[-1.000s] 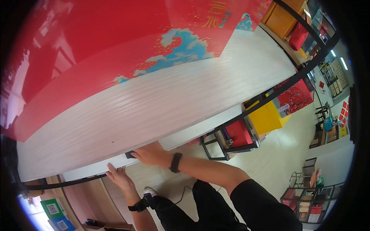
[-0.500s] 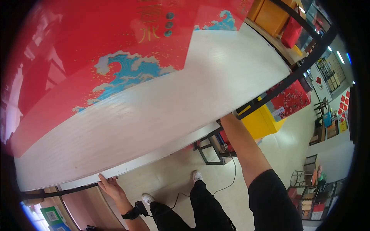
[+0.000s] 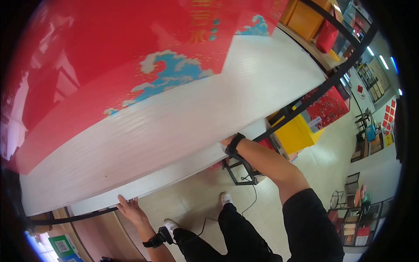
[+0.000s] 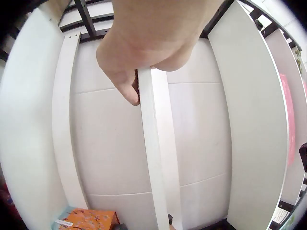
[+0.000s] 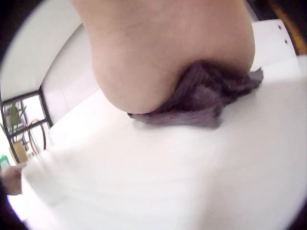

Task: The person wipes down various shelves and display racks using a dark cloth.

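In the head view my left hand grips the front edge of a white shelf board, which sits below a wider upper shelf. The left wrist view shows that hand from above, with the board between its fingers. My right hand holds a crumpled dark purple cloth against the board's white surface. Its fingers are hidden behind the hand itself. From the head, most of the right hand is covered by the upper shelf; the wrist with its black band shows at the edge.
A red panel with blue waves stands on the upper shelf. Black metal frame bars run along the right. Beyond are a yellow box and a red flowered box. A cable trails to the floor.
My right hand went from beside the left hand far to the right under the upper shelf, then came partway back left. The left hand stays at the board's edge. The head view shifted.
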{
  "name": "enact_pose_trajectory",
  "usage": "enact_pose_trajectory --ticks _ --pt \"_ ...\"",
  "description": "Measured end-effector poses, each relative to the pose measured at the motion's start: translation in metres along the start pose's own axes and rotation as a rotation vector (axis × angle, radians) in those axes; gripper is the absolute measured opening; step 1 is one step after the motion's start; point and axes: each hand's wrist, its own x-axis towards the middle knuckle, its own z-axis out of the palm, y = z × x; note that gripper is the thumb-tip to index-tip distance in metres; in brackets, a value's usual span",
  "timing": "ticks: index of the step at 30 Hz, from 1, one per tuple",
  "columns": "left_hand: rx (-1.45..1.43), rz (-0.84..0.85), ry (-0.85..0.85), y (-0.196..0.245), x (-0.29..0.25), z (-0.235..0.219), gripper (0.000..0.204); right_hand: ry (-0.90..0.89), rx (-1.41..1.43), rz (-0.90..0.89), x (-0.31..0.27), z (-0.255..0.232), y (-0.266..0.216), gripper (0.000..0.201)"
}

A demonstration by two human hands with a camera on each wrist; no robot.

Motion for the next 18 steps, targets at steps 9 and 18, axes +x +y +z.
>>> enact_pose_trajectory --ticks 9,18 --pt "0.022 -0.001 -0.027 0.008 -0.004 0.007 0.033 -0.023 -0.277 0.493 -0.026 0.011 0.177 0.058" --pt "0.003 -0.027 -0.037 0.010 -0.003 0.005 0.036 0.070 -0.245 0.794 -0.080 0.014 0.142 0.064"
